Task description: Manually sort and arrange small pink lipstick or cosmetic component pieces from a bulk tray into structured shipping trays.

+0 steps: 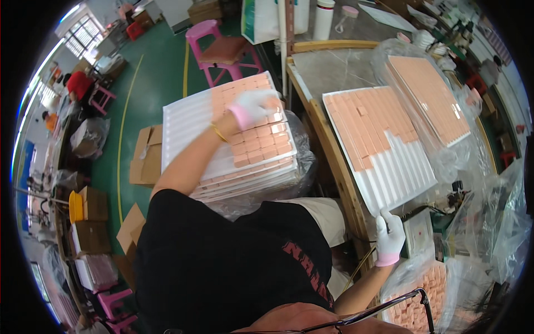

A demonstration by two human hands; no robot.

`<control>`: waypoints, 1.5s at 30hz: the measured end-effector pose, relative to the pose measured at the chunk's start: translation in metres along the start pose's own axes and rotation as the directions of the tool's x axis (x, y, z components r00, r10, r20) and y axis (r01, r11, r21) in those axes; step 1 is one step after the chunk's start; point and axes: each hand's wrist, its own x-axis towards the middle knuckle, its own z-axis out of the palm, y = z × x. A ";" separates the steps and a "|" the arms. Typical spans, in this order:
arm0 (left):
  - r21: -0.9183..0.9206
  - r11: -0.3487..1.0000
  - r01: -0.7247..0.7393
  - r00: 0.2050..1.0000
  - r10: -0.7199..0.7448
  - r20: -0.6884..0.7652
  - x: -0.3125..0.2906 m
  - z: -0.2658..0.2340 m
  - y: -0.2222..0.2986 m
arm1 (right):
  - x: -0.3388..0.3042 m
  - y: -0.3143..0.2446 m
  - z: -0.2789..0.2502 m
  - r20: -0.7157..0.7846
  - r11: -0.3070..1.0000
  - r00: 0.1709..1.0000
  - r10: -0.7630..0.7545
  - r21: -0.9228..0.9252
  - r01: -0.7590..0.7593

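A head-worn fisheye looks down over both hands (257,108) (390,238)

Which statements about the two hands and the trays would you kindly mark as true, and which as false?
1. The left hand is at the top of the tray stack. True.
2. The right hand is bare. False: it is gloved in white, with a pink cuff.
3. The right hand is at the near end of the partly filled tray. True.
4. Peach pieces cover the whole of the partly filled tray. False: white grooves show bare at its near end.
5. The pink stool beyond the stack has a brown seat pad. True.
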 end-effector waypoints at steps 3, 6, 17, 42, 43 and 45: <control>0.467 0.844 0.266 0.957 -0.173 -0.232 -0.024 -0.074 -0.087 | 0.007 0.002 0.008 0.003 0.996 1.000 0.024 0.090 -0.024; 0.527 0.751 0.398 0.916 -0.290 -0.277 -0.051 -0.103 -0.154 | 0.015 -0.004 0.019 0.005 0.994 1.000 -0.014 0.108 0.013; 0.350 0.813 0.465 0.875 -0.481 -0.046 -0.060 -0.088 -0.126 | 0.010 -0.015 0.030 0.068 0.991 0.994 0.088 0.099 -0.094; -0.593 0.718 -0.365 0.536 0.683 0.497 -0.076 0.340 0.441 | -0.128 0.070 -0.029 -0.419 0.635 0.808 0.414 -0.502 -0.587; -0.461 0.825 -0.327 0.563 0.562 0.606 -0.072 0.360 0.454 | -0.128 0.073 -0.023 -0.204 0.567 0.687 0.697 -0.430 -0.703; -0.330 0.935 -0.132 0.687 0.326 0.649 -0.061 0.402 0.462 | -0.130 0.059 -0.024 -0.245 0.597 0.754 0.610 -0.483 -0.640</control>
